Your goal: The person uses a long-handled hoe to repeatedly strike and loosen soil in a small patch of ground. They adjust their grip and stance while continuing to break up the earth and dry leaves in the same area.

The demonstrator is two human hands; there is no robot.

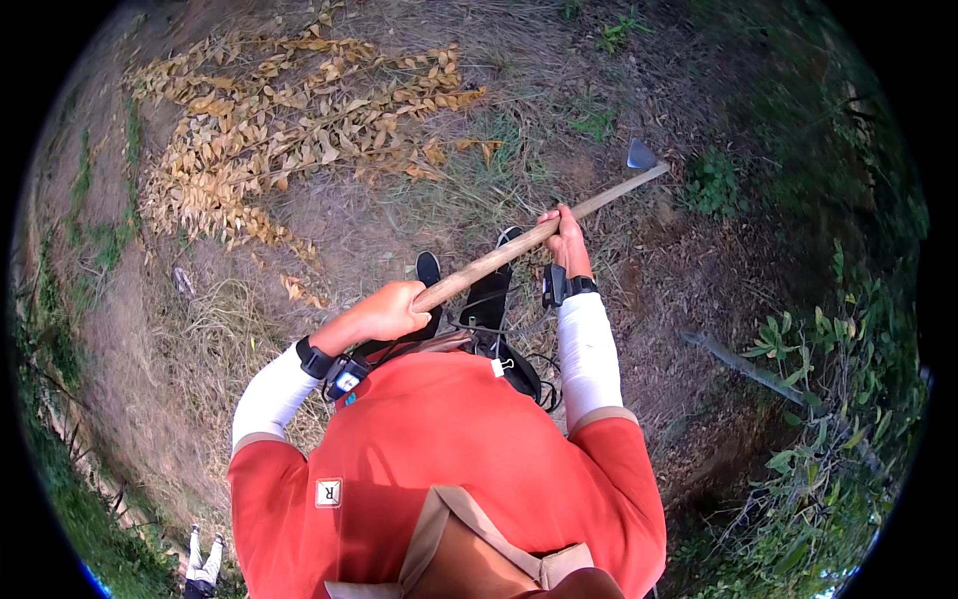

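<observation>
My left hand [394,309] is closed around the butt end of the wooden handle of a hoe [494,260]. Farther up the same handle, my right hand [565,232] grips it with the palm side partly showing. The handle slants up to the right, away from my body. At its far end the metal hoe blade [641,155] is at or just above the dry soil, beside a low green plant [715,182]; whether it touches the ground I cannot tell. My shoes stand below the handle, partly hidden by it.
Cut branches with dry yellow-brown leaves [299,127] lie at the upper left. On the right are a bare branch [741,365] and a leafy bush [831,427]. Dry grass [232,322] grows at left. Another person [203,565] is in the distance at the lower left.
</observation>
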